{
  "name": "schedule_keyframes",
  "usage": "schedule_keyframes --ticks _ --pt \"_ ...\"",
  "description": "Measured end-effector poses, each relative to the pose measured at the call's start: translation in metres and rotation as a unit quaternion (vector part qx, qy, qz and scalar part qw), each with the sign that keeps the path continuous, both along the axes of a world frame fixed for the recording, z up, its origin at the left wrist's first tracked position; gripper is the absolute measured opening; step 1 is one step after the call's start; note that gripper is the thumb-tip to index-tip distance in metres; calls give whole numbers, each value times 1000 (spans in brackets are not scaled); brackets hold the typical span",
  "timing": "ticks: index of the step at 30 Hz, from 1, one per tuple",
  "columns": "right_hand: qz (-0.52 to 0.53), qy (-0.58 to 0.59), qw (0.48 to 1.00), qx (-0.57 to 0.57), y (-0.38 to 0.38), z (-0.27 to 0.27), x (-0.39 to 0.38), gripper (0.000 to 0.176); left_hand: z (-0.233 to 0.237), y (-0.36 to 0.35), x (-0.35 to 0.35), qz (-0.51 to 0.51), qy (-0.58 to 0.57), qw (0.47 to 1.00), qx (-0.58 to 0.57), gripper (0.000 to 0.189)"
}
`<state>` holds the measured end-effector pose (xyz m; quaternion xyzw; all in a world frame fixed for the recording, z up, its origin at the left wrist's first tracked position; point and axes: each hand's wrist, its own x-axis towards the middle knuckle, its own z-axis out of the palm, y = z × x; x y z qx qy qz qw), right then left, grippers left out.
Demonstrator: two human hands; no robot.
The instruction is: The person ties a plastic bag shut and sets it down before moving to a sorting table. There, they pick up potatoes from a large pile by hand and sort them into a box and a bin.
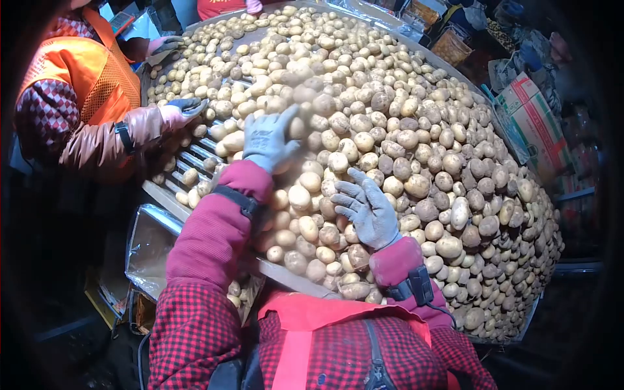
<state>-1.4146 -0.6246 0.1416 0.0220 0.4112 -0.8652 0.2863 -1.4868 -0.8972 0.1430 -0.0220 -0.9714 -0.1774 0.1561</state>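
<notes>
My left hand [266, 140], in a grey glove, reaches out over a sloping heap of potatoes [416, 138]. A potato [296, 129] sits in the crook between its thumb and forefinger, and the fingers curl round it. Potatoes close to this hand are blurred by motion. Nearer to my body, my right hand [369, 209] is palm up in a matching glove, fingers apart, with nothing in it. It rests against the heap among dusty round potatoes.
To the left, slatted bars [198, 159] show between potatoes. A co-worker in an orange vest [110, 78] has a gloved hand [187, 109] beside them. A wooden edge [296, 278] runs before me. A carton [534, 123] stands at the right, a plastic-lined container [153, 247] lower left.
</notes>
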Motion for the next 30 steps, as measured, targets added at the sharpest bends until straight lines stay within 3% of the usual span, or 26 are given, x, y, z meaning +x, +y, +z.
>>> schedule_keyframes --ticks 3,6,8,11,14,18,20,24,26,27,28,30 --pt "-30 -42 998 -24 0 -2 -4 53 -5 -10 -3 -1 15 999 34 61" --pt "-17 -36 999 -21 0 -9 -9 51 -12 -11 7 -6 75 975 207 69" --pt "-6 -31 999 -14 -3 -13 -7 51 -10 -21 16 -9 95 964 247 76" --pt "-11 -19 1000 13 -3 -11 -6 51 -6 -42 39 25 14 990 137 83" --pt "-10 -16 1000 26 -4 -6 -6 51 -1 -40 62 23 23 999 11 83" --pt "-16 -23 998 52 -7 -1 -6 52 -3 -7 63 -108 1 986 -126 62" --pt "-18 -17 997 73 -9 2 -6 52 3 -10 39 -105 -4 968 -227 55" --pt "-12 2 997 78 -8 -1 -3 52 10 -40 11 -106 53 981 -152 52" --pt "-13 -3 998 63 -8 -1 -5 52 -8 -64 7 -53 55 994 -81 50" --pt "-16 -23 999 42 -7 -2 -7 52 -15 -73 9 -64 -33 997 -17 46" --pt "-19 -46 999 23 -6 -2 -6 51 -9 -71 16 -83 -56 995 -25 43" --pt "-20 -46 998 22 -6 -3 -4 51 -11 -68 34 -89 3 994 -65 40"
